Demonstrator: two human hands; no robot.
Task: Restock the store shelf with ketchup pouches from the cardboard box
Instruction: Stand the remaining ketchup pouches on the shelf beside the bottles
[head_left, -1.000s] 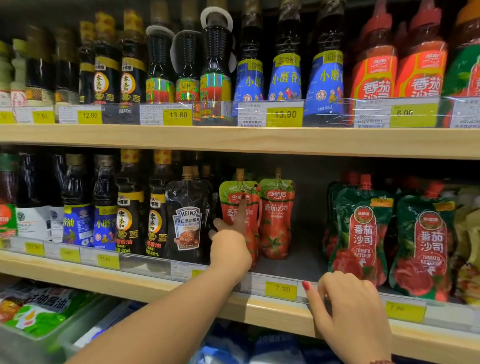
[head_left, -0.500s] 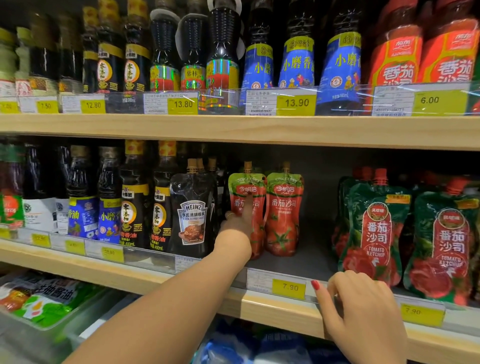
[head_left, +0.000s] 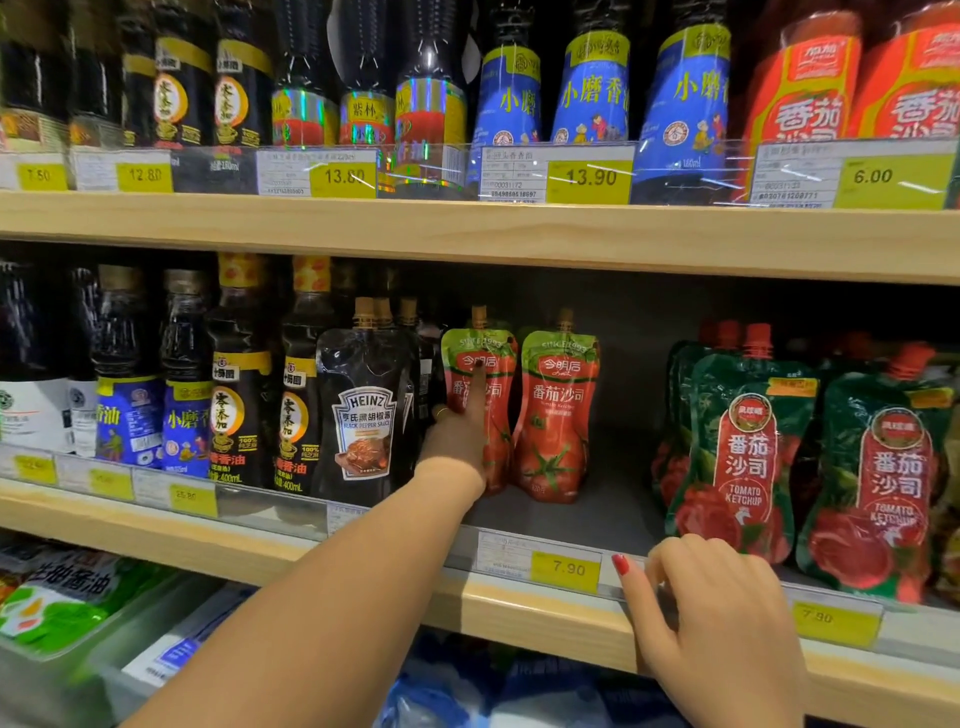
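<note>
Two red ketchup pouches stand upright side by side on the middle shelf (head_left: 545, 525). The left pouch (head_left: 496, 415) is touched by the left hand (head_left: 457, 431), whose index finger is stretched up along the pouch's front to the label while the other fingers are curled in; nothing is pinched. Much of this pouch's lower left is covered by that hand and wrist. The right pouch (head_left: 558, 410) stands just beyond the fingertip's right, fully shown, with its gold cap upright. Whether more pouches stand behind these two cannot be told, since the back of the shelf is dark.

Right of the left hand, past a bare stretch of grey shelf, green ketchup pouches (head_left: 743, 452) are lined up; the farthest one is cut off by the frame's edge. Immediately left of the left hand a black sauce pouch (head_left: 363, 410) is seen, and further left dark bottles (head_left: 239, 389) are ranked, their labels partly blurred.

The left forearm is stretched from the lower left up to the pouch. The right hand (head_left: 722, 618) is rested on the shelf's front edge below the green pouches, fingers curled loosely together against the price rail, thumb with a red nail pointed towards the yellow price tag (head_left: 566, 569). What the fingertips hold, if anything, cannot be made out.

The cardboard box is not shown.
</note>
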